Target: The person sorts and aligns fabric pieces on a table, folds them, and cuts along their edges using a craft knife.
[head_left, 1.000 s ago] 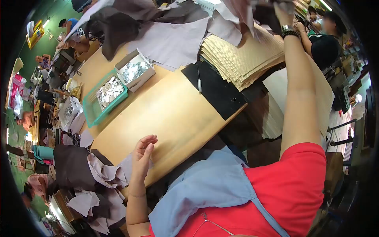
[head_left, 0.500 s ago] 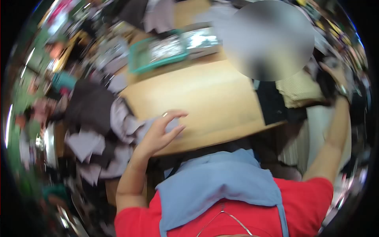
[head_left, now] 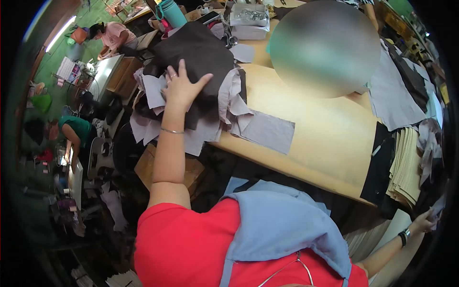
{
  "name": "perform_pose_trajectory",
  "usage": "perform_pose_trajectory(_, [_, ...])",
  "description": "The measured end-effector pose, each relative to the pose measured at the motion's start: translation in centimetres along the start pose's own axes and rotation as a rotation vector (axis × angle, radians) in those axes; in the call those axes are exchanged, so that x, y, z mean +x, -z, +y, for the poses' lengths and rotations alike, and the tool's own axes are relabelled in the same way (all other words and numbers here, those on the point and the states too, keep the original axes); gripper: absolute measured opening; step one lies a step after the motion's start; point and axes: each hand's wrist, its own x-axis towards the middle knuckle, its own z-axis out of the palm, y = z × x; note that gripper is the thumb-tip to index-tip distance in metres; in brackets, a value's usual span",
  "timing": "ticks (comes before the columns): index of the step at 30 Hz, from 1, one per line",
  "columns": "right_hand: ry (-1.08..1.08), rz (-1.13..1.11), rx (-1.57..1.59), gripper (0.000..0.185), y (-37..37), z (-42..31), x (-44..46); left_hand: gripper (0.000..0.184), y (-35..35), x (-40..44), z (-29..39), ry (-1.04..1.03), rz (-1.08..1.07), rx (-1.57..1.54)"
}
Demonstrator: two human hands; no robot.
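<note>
My left hand rests with fingers spread on a dark brown sheet, leather or cloth, heaped at the table's left end. Pale grey-mauve pieces stick out from under that sheet. Beside the heap, a flat grey piece lies on the wooden tabletop. At the far right edge my right hand is closed on a greyish piece of material, partly lost in the dark rim of the view.
On the tabletop a black mat carries a pen. A stack of cream sheets stands to its right. A white box and a teal bottle are at the back. Two people work at left. A blurred disc covers the back right.
My view has swung left. My left hand has gone from above the bare tabletop onto the dark heap. My right hand has moved down and away from the dark material and now holds a greyish piece.
</note>
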Motion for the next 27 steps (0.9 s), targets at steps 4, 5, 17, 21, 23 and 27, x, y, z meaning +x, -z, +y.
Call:
perform_pose_trajectory(4, [0.050,0.139,0.039,0.061,3.1,-13.3,-1.5,0.100,-2.7,1.9,-2.9,0.018,-0.100,-0.369])
perform_pose_trajectory(5, [0.065,0.134,0.069,0.063,3.5,-16.3,-1.7,0.080,-5.3,3.4,-4.5,-0.082,0.033,-0.434])
perform_pose_trajectory(17, [-0.117,-0.860,1.121,0.053,2.1,-40.6,-12.1,0.065,-0.1,-7.6,12.5,-1.077,0.496,-0.600])
perform_pose_trajectory(21, [-0.507,-1.188,1.420,0.082,3.6,-44.5,-14.8,0.049,-4.1,-15.9,16.3,-1.349,0.079,-0.371])
perform_pose_trajectory(23, [-0.725,-1.255,1.480,0.081,4.5,-45.1,-15.4,0.036,-6.2,-18.1,16.2,-1.345,-0.067,-0.357])
perform_pose_trajectory(27, [-0.688,-1.146,1.294,0.071,3.2,-42.6,-19.7,0.026,-5.9,-18.3,15.7,-1.304,-0.231,-0.546])
